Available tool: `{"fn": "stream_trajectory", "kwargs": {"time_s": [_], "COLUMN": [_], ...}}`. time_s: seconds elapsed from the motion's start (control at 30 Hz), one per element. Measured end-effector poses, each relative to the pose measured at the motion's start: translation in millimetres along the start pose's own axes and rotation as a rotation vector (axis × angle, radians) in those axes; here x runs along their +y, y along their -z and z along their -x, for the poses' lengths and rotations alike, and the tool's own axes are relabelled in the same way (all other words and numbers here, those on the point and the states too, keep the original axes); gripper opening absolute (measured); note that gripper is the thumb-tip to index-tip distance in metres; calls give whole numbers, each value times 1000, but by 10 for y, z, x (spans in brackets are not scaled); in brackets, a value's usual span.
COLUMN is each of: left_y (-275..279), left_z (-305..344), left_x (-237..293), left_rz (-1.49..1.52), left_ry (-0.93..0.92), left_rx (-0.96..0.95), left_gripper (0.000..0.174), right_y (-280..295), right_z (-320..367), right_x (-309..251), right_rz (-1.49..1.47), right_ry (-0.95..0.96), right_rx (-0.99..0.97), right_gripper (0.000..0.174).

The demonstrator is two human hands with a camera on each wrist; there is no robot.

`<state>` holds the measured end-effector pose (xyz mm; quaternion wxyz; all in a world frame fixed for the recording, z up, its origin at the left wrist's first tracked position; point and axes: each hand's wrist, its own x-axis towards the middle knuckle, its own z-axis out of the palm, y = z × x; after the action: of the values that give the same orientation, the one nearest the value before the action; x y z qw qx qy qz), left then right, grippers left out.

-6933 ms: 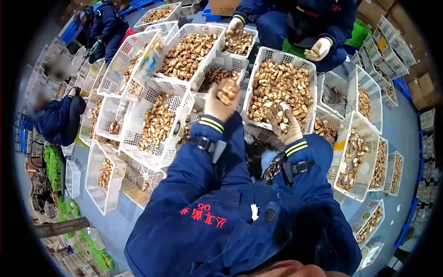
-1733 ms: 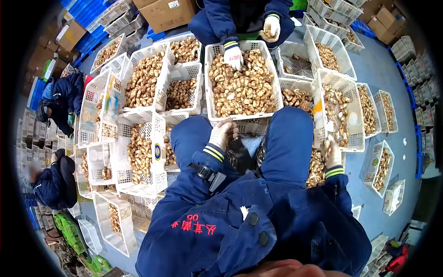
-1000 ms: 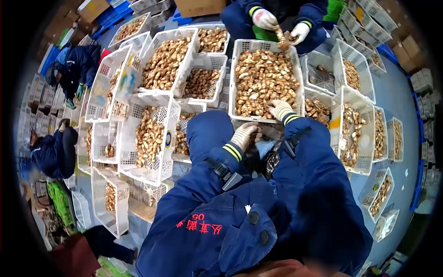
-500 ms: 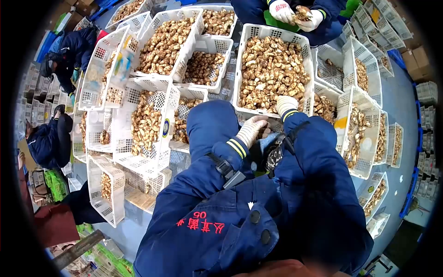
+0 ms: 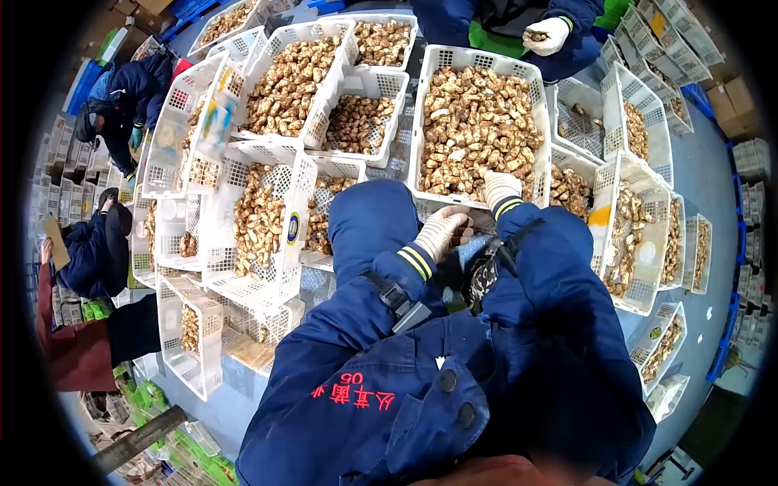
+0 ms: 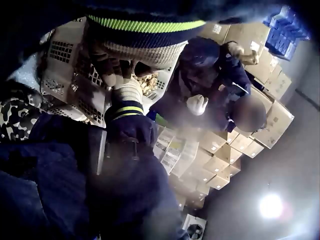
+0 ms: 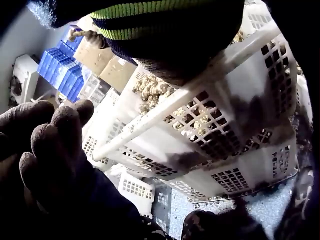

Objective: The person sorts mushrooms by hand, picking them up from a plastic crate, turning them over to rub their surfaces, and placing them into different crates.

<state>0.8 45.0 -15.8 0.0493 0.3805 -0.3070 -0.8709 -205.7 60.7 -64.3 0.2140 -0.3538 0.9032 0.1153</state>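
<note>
Brown-and-cream mushrooms fill the white perforated crate in front of my knees. My right hand, in a knitted glove, reaches over the near rim of this crate, its fingertips right at the mushrooms. I cannot tell whether it holds one, as the fingers are partly hidden. My left hand hovers just outside the crate's near side, left of the right wrist. In the right wrist view the left fingers bend loosely, with nothing seen in them.
Crates of mushrooms stand to the left and right. Across from me a person's gloved hand holds a mushroom. Other people are at the far left. A stacked crate sits beneath the middle one.
Earlier both hands held mushrooms up. My right hand went to the right-side crates with a mushroom, then back to the middle crate. Both hands have barely moved in the last half second.
</note>
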Motion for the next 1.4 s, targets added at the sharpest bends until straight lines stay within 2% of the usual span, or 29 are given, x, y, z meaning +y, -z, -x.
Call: {"fn": "stream_trajectory", "kwargs": {"time_s": [0.1,0.13,0.27,0.37,0.4,0.5,0.53,0.57,0.73,0.77,0.87,0.9,0.97,1.0,1.03,1.07,1.1,1.17,1.23,1.3,1.37,1.4], "left_y": [9,5,-2,8,6,18,33,49,5,0,49,39,-75,-83,-61,-57,-56,-101,-123,-119,-120,-118], "left_z": [-11,-7,-5,-16,-6,-3,-28,-51,-21,-38,-144,-158,-89,-118,-118,-169,-226,-286,-311,-338,-343,-339], "left_x": [-8,-4,-7,-10,-2,2,-15,-35,68,97,96,125,252,241,276,283,294,359,446,420,412,416], "left_rz": [2,4,3,28,27,30,33,36,86,113,234,303,337,328,300,243,186,115,102,75,75,68], "left_ry": [3,2,-9,2,-6,-28,-35,-41,-82,-92,-83,-71,-31,-42,-44,-34,-26,-55,-4,-62,-46,-40], "left_rx": [1,2,0,-2,1,11,13,15,39,51,41,21,34,52,-48,-34,-22,-23,-1,-27,-32,-27], "left_gripper": [27,27,26,26,26,26,26,26,29,30,40,42,44,46,40,36,33,30,32,36,35,34], "right_y": [23,-7,-23,47,52,204,384,395,314,346,381,569,627,645,696,747,739,699,589,590,286,264], "right_z": [41,-92,-52,11,87,194,223,220,165,158,253,457,616,591,550,510,379,181,-34,-87,-358,-334], "right_x": [-3,-25,23,-31,33,118,85,110,247,277,317,281,295,360,483,605,726,1000,1195,1128,1203,1134], "right_rz": [54,23,156,65,69,-85,-51,-89,-403,-616,-1053,-1089,-1033,-875,-832,-784,-762,-835,-476,-231,-124,-41], "right_ry": [44,-48,114,43,162,200,112,95,206,249,455,439,698,747,726,691,544,200,167,137,238,252], "right_rx": [-5,-66,-20,20,40,55,-14,16,81,46,-98,-281,-341,-281,-133,11,170,219,340,206,165,230], "right_gripper": [40,38,34,30,30,35,40,39,43,48,42,37,34,32,32,32,33,32,31,31,33,37]}}
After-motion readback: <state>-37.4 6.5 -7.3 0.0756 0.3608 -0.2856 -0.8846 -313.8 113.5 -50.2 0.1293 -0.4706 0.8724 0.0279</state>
